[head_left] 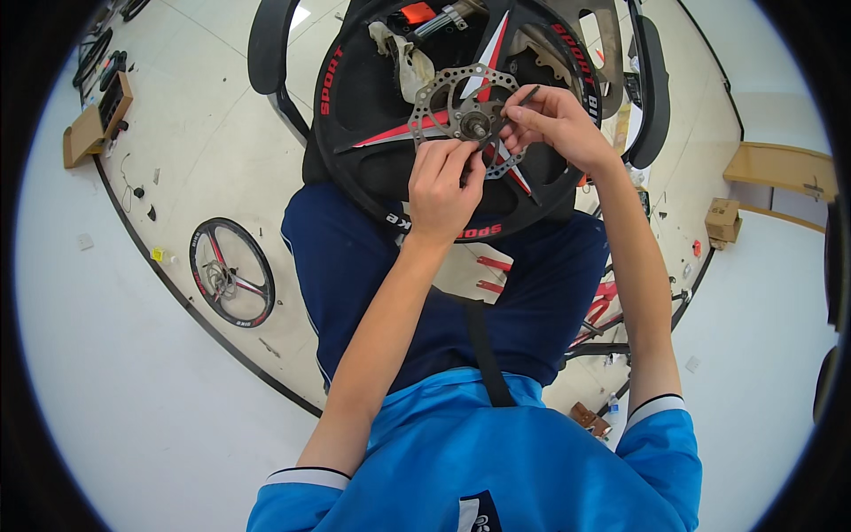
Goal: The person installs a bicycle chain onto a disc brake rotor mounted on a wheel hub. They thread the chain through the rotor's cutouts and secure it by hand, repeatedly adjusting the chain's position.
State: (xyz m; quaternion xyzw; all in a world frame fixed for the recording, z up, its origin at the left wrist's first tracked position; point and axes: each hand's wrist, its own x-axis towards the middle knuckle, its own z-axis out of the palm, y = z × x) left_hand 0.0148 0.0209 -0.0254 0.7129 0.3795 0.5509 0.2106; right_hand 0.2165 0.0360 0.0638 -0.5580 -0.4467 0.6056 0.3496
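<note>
A black bicycle wheel (363, 173) with three red-and-white spokes lies flat in front of my knees. On its hub (476, 125) sits a silver brake disc (429, 96) with many holes. My right hand (554, 127) is closed at the disc's right side, pinching a thin dark rod (530, 95) that looks like a hex key. Just below the hub, the fingers of my left hand (443, 184) are pressed together at the disc's lower edge. What they hold, if anything, is hidden behind them.
A chair's armrests (271, 49) flank the wheel. A whitish crumpled glove or cloth (408, 66) and a metal tool (448, 19) lie at the wheel's far side. Another wheel (232, 272) rests at left on the floor; a red bicycle frame (603, 306) lies at right. Cardboard boxes (723, 220) stand by the walls.
</note>
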